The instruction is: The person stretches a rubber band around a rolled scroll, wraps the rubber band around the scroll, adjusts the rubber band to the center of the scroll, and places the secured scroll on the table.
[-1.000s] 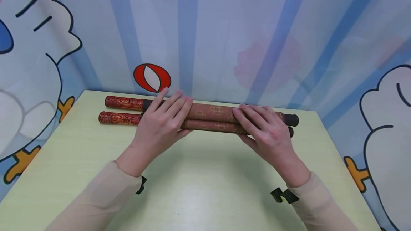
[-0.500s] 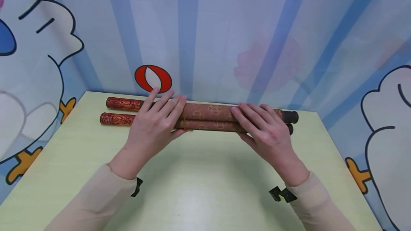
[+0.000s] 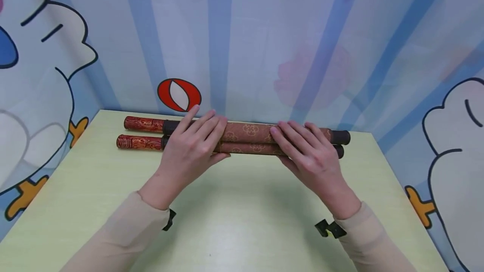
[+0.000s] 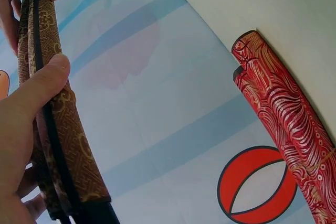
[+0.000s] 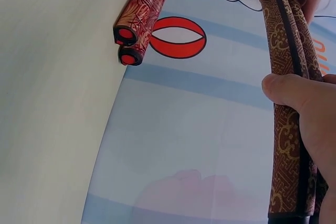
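Observation:
Two long brown rolls with gold patterning, the upper roll (image 3: 247,132) and the lower roll (image 3: 250,149), lie side by side across the head view and have black ends. My left hand (image 3: 187,148) holds both near their left part, fingers over the top and thumb along the near side. Further right, my right hand (image 3: 311,150) grips them the same way. Both wrist views show each thumb pressing a brown roll (image 4: 68,129) beside a black strip. Beyond them lie two red rolls with gold swirls (image 5: 149,3), their right portions hidden in the head view.
The pale tabletop (image 3: 234,221) spreads out in front of the hands. A striped blue backdrop (image 3: 245,45) with cartoon figures rises right behind the table's back edge and along both sides.
My left hand slid a little leftward along the brown rolls, then back right, so their left black ends show again. The right hand stays nearly in place.

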`<state>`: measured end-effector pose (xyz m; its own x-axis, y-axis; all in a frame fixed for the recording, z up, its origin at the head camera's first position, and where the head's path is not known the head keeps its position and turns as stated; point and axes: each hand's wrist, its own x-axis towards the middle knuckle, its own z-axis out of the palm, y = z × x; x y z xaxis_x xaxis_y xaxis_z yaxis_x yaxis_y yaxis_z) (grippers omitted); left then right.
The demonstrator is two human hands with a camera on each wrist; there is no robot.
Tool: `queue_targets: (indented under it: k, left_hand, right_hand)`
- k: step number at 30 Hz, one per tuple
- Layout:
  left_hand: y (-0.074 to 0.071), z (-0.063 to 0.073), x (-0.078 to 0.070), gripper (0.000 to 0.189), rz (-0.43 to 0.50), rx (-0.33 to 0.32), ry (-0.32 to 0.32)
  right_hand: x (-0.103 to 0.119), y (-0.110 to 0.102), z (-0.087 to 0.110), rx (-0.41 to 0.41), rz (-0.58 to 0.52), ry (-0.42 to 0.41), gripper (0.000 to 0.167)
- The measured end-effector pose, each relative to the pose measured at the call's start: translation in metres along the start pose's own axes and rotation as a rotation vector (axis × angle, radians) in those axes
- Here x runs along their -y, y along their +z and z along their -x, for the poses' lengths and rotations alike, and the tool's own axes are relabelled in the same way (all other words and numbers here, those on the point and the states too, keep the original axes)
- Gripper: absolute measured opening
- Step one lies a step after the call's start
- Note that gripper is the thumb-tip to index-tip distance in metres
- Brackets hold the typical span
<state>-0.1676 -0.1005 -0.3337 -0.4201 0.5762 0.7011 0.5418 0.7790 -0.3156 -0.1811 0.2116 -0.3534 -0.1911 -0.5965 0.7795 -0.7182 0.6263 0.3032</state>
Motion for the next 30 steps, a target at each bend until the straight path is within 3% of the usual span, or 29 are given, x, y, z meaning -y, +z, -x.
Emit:
queue_targets:
  k: [10,17,23,30]
  left_hand:
    - [-0.012,0.01,0.011,0.098,0.002,0.057,-0.066]
    - [-0.004,0.004,0.005,0.087,0.011,0.039,-0.04]
    - [0.001,-0.001,0.003,0.089,0.019,0.019,-0.037]
    - [-0.007,-0.001,0.01,0.098,-0.016,0.087,-0.074]
  right_hand:
    - [0.001,0.0,-0.003,-0.015,0.013,-0.017,0.042]
    - [0.002,0.005,-0.006,-0.036,0.01,-0.013,0.04]
    - [0.001,0.008,-0.008,-0.034,0.008,-0.006,0.046]
    - [-0.002,0.008,-0.005,-0.011,-0.014,0.018,0.052]
